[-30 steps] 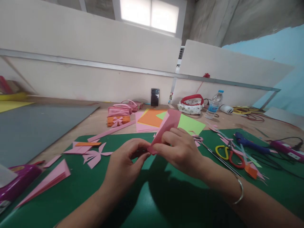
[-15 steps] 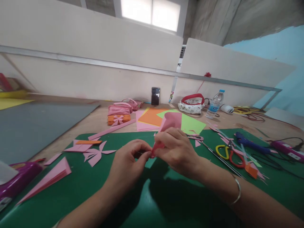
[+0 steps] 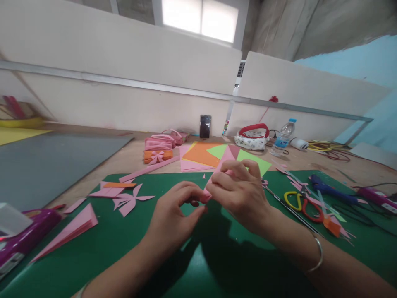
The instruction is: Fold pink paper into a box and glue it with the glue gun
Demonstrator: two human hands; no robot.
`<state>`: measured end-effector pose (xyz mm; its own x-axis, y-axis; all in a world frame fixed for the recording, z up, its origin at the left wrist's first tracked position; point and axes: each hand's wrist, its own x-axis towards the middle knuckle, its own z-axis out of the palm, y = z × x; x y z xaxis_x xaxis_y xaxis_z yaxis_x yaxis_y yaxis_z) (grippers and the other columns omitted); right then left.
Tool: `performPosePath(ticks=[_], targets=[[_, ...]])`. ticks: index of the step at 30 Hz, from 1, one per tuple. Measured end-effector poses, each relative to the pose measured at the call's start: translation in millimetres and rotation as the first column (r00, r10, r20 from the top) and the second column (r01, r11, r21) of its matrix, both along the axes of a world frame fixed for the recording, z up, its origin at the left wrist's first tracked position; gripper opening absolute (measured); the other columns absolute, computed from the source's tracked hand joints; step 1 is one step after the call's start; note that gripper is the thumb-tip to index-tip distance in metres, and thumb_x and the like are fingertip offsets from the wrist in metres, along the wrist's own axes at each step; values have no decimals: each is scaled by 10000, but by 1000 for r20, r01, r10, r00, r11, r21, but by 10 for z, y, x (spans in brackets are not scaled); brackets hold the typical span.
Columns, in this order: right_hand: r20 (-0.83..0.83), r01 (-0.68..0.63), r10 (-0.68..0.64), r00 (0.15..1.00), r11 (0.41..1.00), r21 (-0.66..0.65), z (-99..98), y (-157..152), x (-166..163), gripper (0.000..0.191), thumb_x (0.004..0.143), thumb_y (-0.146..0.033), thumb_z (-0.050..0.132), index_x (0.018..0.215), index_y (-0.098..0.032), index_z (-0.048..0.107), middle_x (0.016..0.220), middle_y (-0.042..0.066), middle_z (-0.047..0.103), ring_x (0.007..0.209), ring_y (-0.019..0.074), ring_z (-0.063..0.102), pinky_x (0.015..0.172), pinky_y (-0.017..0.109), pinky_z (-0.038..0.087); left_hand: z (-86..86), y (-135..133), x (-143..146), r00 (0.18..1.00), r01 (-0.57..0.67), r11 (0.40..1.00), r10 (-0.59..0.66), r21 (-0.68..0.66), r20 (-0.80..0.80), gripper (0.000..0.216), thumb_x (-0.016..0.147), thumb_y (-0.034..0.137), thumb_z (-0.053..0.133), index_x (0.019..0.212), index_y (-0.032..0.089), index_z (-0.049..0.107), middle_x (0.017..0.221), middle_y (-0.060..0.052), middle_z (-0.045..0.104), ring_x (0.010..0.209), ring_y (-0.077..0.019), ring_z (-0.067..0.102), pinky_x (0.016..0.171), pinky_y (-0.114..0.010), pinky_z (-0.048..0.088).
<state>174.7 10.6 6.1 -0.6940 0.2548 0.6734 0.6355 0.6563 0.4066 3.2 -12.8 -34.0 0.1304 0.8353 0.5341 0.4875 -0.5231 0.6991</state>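
Observation:
A pink paper strip (image 3: 228,155), its lower end rolled or gathered, slants up between my hands over a green cutting mat (image 3: 149,244). My right hand (image 3: 238,194) is closed on it, pinching near the lower end with thumb and forefinger. My left hand (image 3: 176,219) is beside that end with the thumb apart from the curled fingers; the index fingertip seems to touch the paper. On the mat to the left lie a pink petal-shaped cutout (image 3: 128,200), a folded pink paper cone (image 3: 71,229) and an orange strip (image 3: 120,185).
Scissors (image 3: 305,205), a blue glue gun (image 3: 331,190) and paper scraps lie at the right. A purple device (image 3: 27,236) stands at the left edge. Behind are coloured sheets (image 3: 198,155), small pink bags (image 3: 158,145), a phone (image 3: 205,126), a pouch (image 3: 252,140) and a bottle (image 3: 282,138).
The left thumb has come away from the paper's lower end, which it was pinching. My right hand has shifted slightly right, and the paper now appears narrower. The view has shifted a little.

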Motion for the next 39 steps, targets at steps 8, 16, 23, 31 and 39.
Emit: performPosePath(ticks=[8,16,23,31,39], targets=[[-20,-29,30,999,998,61,11,-8,-19,234,866,-86,543,664,-195,591,684,-35,644,876,188,483,748,394,279,-1,20,8,989,-147,988,145,-56,-28,119,731,251,646,807,189,581,734,8,598,653,-132,555,586,-256,455],[-44,4,-1,999,997,75,26,-2,1,183,847,-76,563,737,-209,622,779,-28,680,947,209,512,833,431,287,19,0,-4,985,-157,988,156,-5,-76,57,758,258,602,754,202,593,708,16,568,654,-132,530,570,-245,428],[-55,-55,53,997,998,-37,0,48,18,191,872,-132,558,705,-191,629,773,-34,674,971,202,517,887,446,283,-6,6,-19,978,-178,984,177,-1,-109,92,763,295,612,746,205,596,707,19,576,658,-134,531,561,-247,416],[-39,-89,87,995,994,-59,-22,57,12,198,869,-111,531,728,-187,647,776,-18,676,944,209,513,867,436,296,3,3,-2,973,-182,983,184,25,-140,130,763,302,631,693,203,583,671,29,562,609,-118,501,534,-238,390],[-48,-155,153,987,987,-40,-34,29,-35,272,871,-81,498,644,-162,624,637,-14,641,843,175,535,866,396,329,-1,-22,-11,974,-125,962,166,241,-156,64,770,224,618,725,193,653,782,-3,615,730,-124,570,652,-240,440]])
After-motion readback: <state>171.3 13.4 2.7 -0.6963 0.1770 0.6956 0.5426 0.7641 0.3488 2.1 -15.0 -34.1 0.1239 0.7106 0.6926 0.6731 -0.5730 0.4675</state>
